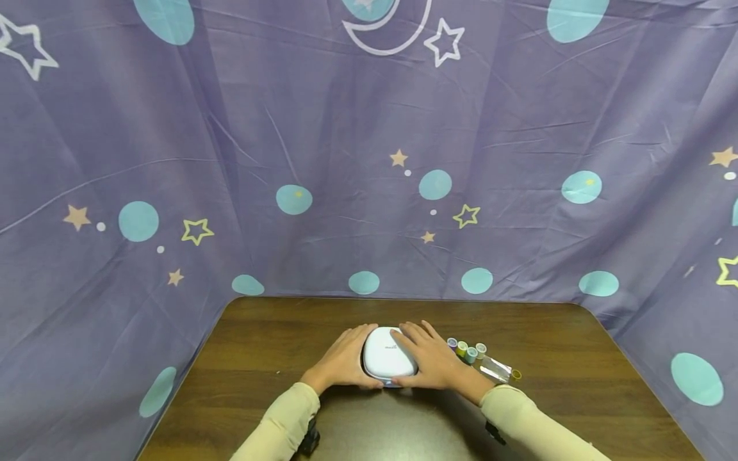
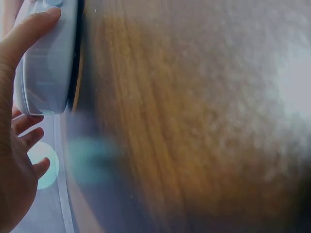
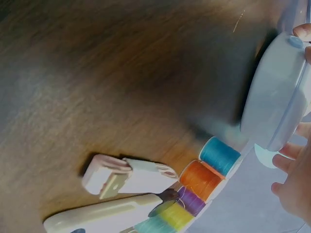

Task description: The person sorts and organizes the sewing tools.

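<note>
Currently, the case: I have a white plastic case with rounded corners (image 1: 389,355) between both hands on my head feed, over the middle of the brown wood-grain table (image 1: 265,346). Its lid looks closed; I cannot tell whether its base touches the wood.
Left hand: the bare left hand (image 1: 344,362) grips the case at nine o'clock, thumb on the near wall, fingers toward the far end.
Right hand: the bare right hand (image 1: 434,360) grips it at three o'clock, spanning far edge to near edge.
Latch: I make out a small pale-blue oval tab (image 3: 295,42) at the case's six o'clock, close to the thumbs.
Thread: a row of coloured thread spools (image 1: 467,350) lies at three o'clock, just past the right hand.
Tools: toward seven o'clock in my right-wrist view lie a pale folded bundle (image 3: 129,175) and a white-handled tool with a dark end (image 3: 109,212).
Step, as I judge it: working the lid, whether opening or fastening I can't say.
Next move: probably even thumb pressure at six o'clock, fingers bracing at twelve, and I'd keep the right wrist clear of the spools.
</note>
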{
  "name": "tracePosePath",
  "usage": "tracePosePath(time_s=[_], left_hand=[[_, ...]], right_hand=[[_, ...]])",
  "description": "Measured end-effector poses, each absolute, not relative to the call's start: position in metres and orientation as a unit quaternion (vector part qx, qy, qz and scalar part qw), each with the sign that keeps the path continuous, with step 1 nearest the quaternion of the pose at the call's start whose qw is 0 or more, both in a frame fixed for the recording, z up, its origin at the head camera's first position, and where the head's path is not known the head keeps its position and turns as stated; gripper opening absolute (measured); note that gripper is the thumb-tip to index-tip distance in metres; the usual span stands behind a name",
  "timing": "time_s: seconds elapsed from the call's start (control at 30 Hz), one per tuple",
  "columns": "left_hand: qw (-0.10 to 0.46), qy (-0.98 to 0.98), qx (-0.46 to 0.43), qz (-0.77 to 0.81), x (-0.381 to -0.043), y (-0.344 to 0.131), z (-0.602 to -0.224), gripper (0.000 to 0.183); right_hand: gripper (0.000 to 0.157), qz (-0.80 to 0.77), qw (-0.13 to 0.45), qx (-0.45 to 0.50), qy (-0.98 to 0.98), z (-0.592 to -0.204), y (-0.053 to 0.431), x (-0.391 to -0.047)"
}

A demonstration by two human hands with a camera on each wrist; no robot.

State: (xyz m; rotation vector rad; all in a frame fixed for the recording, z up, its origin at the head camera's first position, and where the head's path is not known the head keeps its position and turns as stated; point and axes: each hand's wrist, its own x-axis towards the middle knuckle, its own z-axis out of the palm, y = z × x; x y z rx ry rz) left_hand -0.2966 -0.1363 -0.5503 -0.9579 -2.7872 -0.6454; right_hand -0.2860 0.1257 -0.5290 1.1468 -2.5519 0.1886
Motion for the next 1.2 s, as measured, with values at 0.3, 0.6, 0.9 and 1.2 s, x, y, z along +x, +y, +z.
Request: tracePosePath(time_s=[0.3,0.6,0.9,1.2], left_hand=[[0.065,-0.916,-0.323,-0.227,-0.299,-0.13,-0.553,0.123],[0.057,-0.911,-0.327,-0.246,-0.298,-0.127,-0.554,0.121],[0.063,-0.921,-0.326,-0.204,-0.304,-0.127,-0.556,0.123],[0.063,-0.915,-0.329,-0.225,-0.303,-0.125,-0.552,0.123]], right_hand=[[0.098,0.065,0.162,0.415,-0.893,-0.53,0.13,-0.287],[0.098,0.076,0.172,0.443,-0.877,-0.535,0.133,-0.293],[0.097,0.075,0.185,0.445,-0.873,-0.536,0.133,-0.296],[0.094,0.064,0.205,0.444,-0.87,-0.538,0.13,-0.296]])
